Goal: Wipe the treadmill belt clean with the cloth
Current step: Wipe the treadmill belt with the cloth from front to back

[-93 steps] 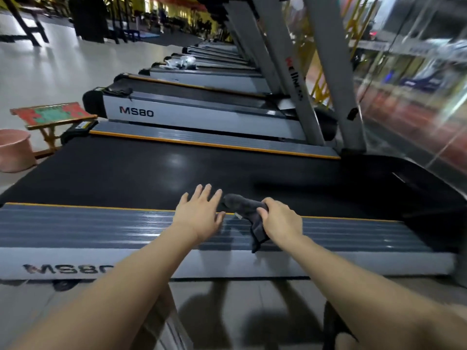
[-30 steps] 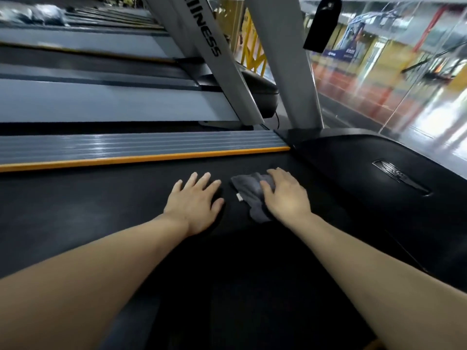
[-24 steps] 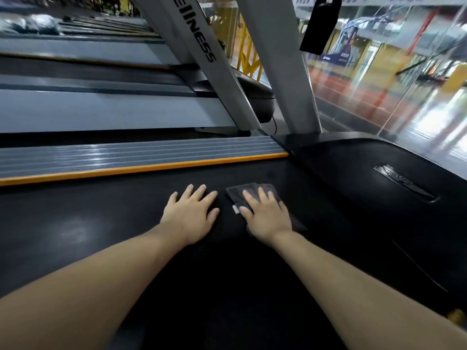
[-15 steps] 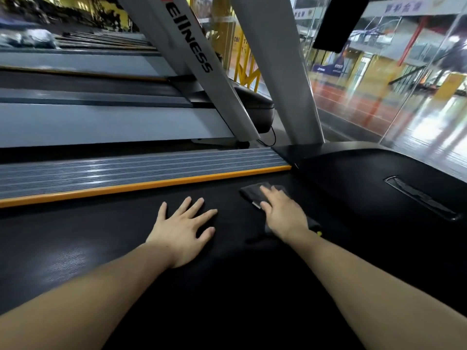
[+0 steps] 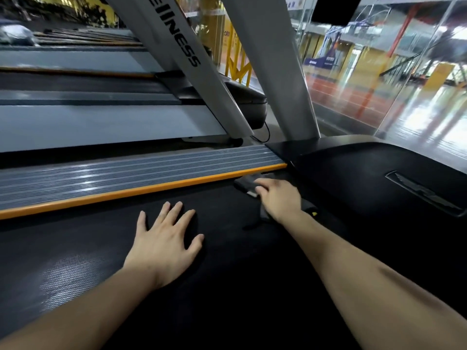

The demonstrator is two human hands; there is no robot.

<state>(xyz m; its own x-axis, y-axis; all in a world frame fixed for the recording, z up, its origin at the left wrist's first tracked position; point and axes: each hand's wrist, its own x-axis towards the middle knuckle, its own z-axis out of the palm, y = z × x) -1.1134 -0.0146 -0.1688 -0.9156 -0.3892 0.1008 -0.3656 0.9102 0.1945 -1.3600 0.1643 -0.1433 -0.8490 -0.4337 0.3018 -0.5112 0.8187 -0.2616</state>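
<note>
Two flat hands on the treadmill belt [image 5: 75, 248]: left hand [image 5: 164, 242] bare, right hand [image 5: 279, 198] atop the cloth [image 5: 243, 184].

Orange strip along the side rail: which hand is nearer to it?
Right. The right hand presses the cloth just below the orange strip, near its far end; the left hand lies flat mid-belt, clearly farther from it.

Right hand [image 5: 279, 198]: you now press the cloth [image 5: 246, 185] flat at the belt's [image 5: 101, 248] far corner, against the orange strip [image 5: 141, 190] and the black motor cover [image 5: 379, 178]; three seconds ago it was bunched on the near side rail.
Left hand [image 5: 164, 238]: your palm now lies mid-belt, fingers spread wider, no longer just beside the cloth.
</note>
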